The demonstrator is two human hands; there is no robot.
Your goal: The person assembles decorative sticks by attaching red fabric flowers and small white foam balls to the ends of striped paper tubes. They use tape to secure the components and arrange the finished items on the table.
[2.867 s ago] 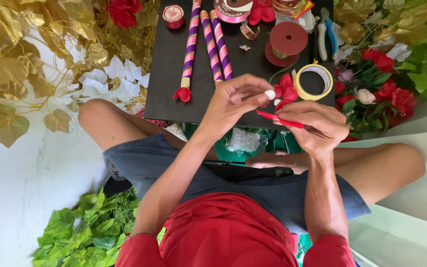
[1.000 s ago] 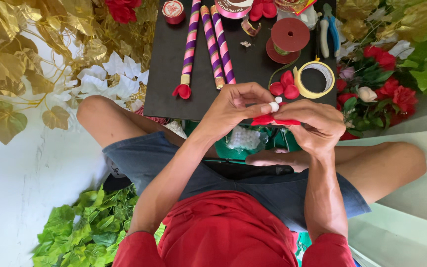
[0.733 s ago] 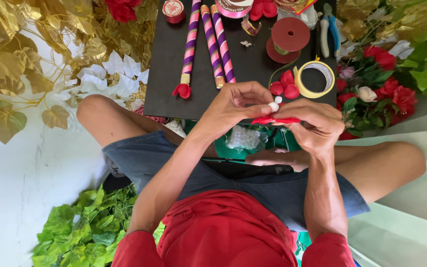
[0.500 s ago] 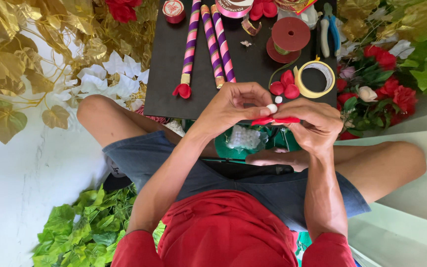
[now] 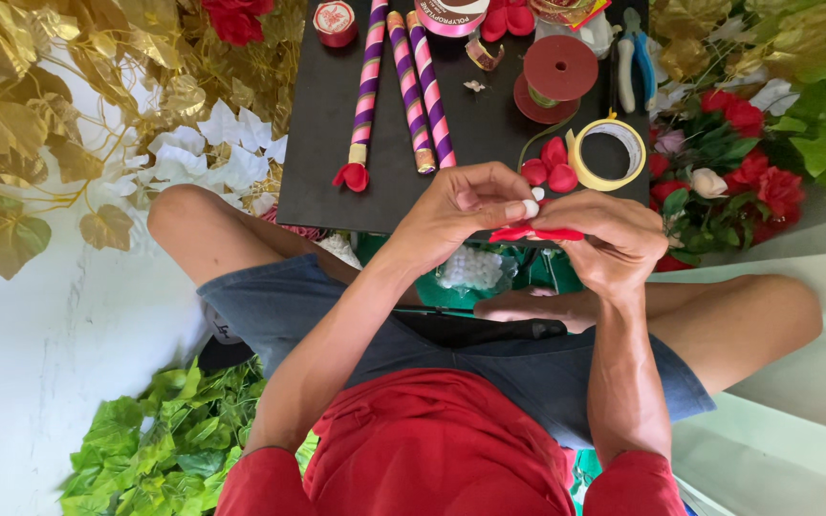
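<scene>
Hands pinching a red petal strip and white bead over my lap.
My left hand [image 5: 466,205] grips the white bead [image 5: 531,207] at its fingertips; my right hand [image 5: 609,234] clamps the red petal strip [image 5: 532,233], wrists bent inward, just short of the black desk [image 5: 322,124]. Risk: the bead looks slippery and could drop into my lap if the pinch eases. Beyond: yellow tape roll [image 5: 607,153], striped sticks [image 5: 413,86].

Three wrapped sticks [image 5: 403,86] on the board [image 5: 317,143], tape ring [image 5: 606,153] to their right, pliers [image 5: 633,57] beyond.
</scene>
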